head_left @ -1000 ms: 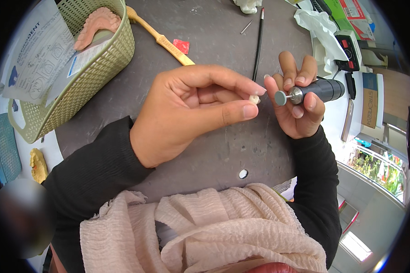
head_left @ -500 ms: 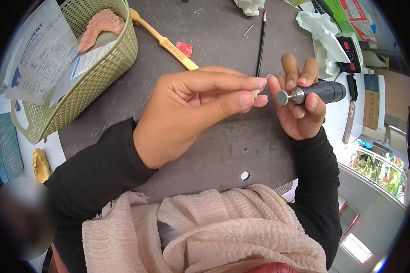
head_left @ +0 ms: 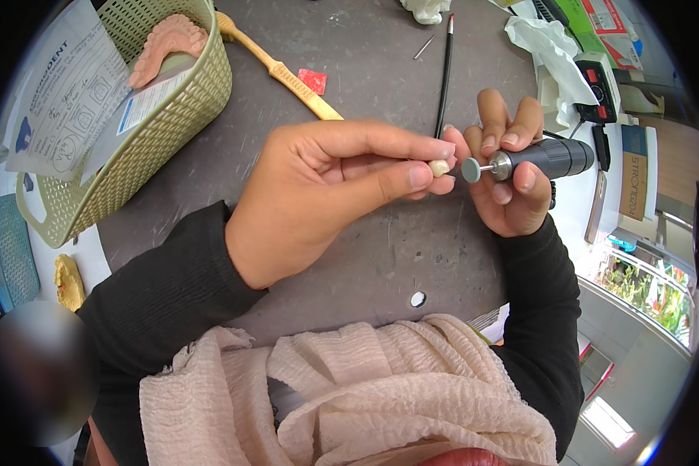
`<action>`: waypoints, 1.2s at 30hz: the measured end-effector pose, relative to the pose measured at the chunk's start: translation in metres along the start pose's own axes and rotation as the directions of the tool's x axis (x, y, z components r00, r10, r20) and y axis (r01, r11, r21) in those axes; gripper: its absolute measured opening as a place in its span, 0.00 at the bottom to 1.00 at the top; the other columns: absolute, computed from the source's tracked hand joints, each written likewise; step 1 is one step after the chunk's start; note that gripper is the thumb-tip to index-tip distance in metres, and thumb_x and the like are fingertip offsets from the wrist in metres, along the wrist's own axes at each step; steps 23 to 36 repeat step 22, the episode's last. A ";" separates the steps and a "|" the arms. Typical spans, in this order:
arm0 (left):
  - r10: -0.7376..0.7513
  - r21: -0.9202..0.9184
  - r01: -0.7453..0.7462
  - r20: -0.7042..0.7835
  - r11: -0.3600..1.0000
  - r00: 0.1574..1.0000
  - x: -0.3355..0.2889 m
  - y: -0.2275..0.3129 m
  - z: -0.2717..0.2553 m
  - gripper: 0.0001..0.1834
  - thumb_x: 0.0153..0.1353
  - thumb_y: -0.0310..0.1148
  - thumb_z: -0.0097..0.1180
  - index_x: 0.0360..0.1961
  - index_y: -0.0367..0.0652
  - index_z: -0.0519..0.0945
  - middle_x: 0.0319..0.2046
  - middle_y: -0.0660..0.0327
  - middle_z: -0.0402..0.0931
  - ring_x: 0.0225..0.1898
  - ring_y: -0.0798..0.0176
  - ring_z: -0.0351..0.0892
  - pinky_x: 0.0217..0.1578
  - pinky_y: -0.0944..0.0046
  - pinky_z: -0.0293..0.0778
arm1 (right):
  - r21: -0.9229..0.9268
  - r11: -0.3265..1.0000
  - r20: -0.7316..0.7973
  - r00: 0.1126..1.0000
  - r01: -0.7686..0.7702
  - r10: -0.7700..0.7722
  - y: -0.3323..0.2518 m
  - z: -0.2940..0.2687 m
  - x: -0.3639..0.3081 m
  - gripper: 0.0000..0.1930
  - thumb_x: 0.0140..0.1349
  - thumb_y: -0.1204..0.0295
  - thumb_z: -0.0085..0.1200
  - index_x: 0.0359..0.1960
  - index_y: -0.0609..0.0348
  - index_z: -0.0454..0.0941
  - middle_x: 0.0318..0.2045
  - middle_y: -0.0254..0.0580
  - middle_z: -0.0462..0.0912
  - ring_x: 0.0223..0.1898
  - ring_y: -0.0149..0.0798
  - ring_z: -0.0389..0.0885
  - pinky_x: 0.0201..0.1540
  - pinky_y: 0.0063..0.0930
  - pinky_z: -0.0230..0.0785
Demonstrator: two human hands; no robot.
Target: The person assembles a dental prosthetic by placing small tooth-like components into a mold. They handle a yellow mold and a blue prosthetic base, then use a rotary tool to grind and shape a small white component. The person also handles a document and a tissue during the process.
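Note:
Between the thumb and fingertips of my left hand (head_left: 318, 182) is a small cream dental crown (head_left: 439, 168), its rounded end facing right. My right hand (head_left: 512, 167) grips a dark grey dental handpiece (head_left: 547, 159) from below, thumb and fingers around its front part. A metal shank holds a grey-green grinding disc (head_left: 471, 170) at the handpiece's left tip. The disc stands just right of the crown, with a narrow gap between them. Both hands are above the dark worktop (head_left: 349, 256). My left fingers hide part of the crown.
At the left, a green woven basket (head_left: 155, 116) holds a pink dental cast (head_left: 168, 46) and papers. A yellow cast (head_left: 69, 282) lies below it. Beyond my hands are a wooden-handled tool (head_left: 283, 74), a red square (head_left: 312, 81) and a thin black brush (head_left: 446, 78). A control box (head_left: 596, 89) stands right.
The crown has turned and shows more between my left fingertips. My right hand has shifted the handpiece slightly, and the disc has come lower and left, nearer the crown.

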State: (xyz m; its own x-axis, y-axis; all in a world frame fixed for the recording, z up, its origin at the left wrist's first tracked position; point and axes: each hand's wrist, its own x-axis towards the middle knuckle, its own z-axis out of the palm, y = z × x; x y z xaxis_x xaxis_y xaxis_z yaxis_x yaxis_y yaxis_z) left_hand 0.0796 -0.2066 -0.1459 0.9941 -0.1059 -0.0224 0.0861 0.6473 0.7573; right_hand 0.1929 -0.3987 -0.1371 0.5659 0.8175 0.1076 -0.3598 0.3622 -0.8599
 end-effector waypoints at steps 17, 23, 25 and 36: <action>-0.065 0.047 0.064 0.000 0.997 0.998 -0.001 0.002 -0.002 0.11 0.62 0.20 0.55 0.45 0.31 0.80 0.47 0.46 0.79 0.45 0.60 0.82 0.49 0.64 0.78 | -0.019 1.000 0.024 1.000 0.007 -0.007 0.009 0.003 -0.002 0.11 0.56 0.77 0.60 0.38 0.55 0.71 0.36 0.41 0.72 0.25 0.29 0.72 0.27 0.19 0.66; -0.055 0.028 0.054 0.036 0.998 0.998 -0.002 0.003 -0.003 0.11 0.63 0.21 0.54 0.46 0.32 0.80 0.48 0.44 0.78 0.45 0.58 0.82 0.48 0.63 0.79 | 0.033 0.999 0.031 0.999 -0.020 0.019 0.007 0.000 -0.003 0.10 0.57 0.76 0.59 0.38 0.53 0.71 0.36 0.40 0.72 0.25 0.28 0.72 0.30 0.21 0.69; -0.055 0.028 0.054 0.036 0.998 0.998 -0.002 0.003 -0.003 0.11 0.63 0.21 0.54 0.46 0.32 0.80 0.48 0.44 0.78 0.45 0.58 0.82 0.48 0.63 0.79 | 0.033 0.999 0.031 0.999 -0.020 0.019 0.007 0.000 -0.003 0.10 0.57 0.76 0.59 0.38 0.53 0.71 0.36 0.40 0.72 0.25 0.28 0.72 0.30 0.21 0.69; -0.055 0.028 0.054 0.036 0.998 0.998 -0.002 0.003 -0.003 0.11 0.63 0.21 0.54 0.46 0.32 0.80 0.48 0.44 0.78 0.45 0.58 0.82 0.48 0.63 0.79 | 0.033 0.999 0.031 0.999 -0.020 0.019 0.007 0.000 -0.003 0.10 0.57 0.76 0.59 0.38 0.53 0.71 0.36 0.40 0.72 0.25 0.28 0.72 0.30 0.21 0.69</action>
